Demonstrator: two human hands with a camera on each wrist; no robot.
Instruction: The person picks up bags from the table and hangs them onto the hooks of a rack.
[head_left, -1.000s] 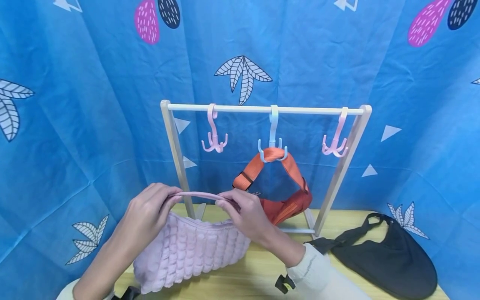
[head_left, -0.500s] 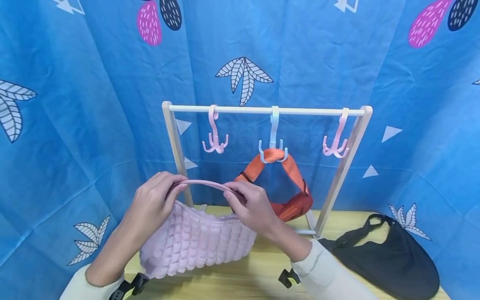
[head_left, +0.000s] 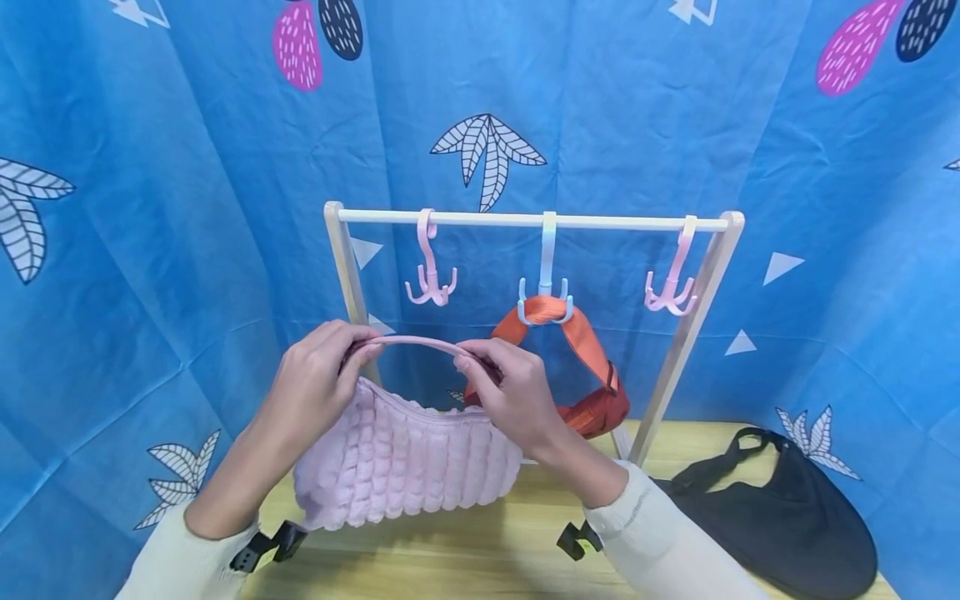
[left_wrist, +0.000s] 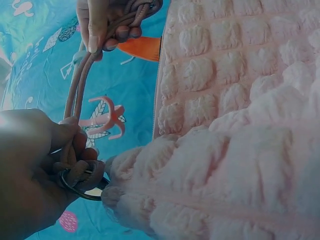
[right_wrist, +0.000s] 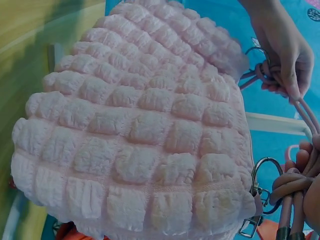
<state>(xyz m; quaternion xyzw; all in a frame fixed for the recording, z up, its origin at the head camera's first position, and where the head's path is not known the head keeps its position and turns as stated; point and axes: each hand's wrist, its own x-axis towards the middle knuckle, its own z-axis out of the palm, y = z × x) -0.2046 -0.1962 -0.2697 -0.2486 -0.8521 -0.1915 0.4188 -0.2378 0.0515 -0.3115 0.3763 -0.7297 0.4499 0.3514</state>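
Steadily, over the last second, the pink bag (head_left: 408, 462) has risen and moved away from the person, toward the rack (head_left: 487, 219). Its strap (head_left: 416, 340), well below the hooks a second ago, now arches just under the left pink hook (head_left: 429, 283), though it looks apart from it and nothing hangs there. Both hands have come up with it and kept the same hold: the left hand (head_left: 318, 367) pinches one end of the arch, the right hand (head_left: 521, 396) pinches the other, and neither grip has loosened. In the left wrist view the strap between them shows as two cords side by side, with a knot (left_wrist: 77, 172) and a metal ring (left_wrist: 82, 196) by the left fingers.

The bag's body hangs below the hands, its bottom edge seemingly off the worktop (head_left: 420, 567). I judge that the gain is in height and nearness only; the strap's weight is borne by the two hands alone.

Elsewhere little has changed: the orange bag (head_left: 600, 408) hangs from the blue hook (head_left: 547, 258), now partly behind the right hand, and the black bag (head_left: 780, 517) lies at the right.
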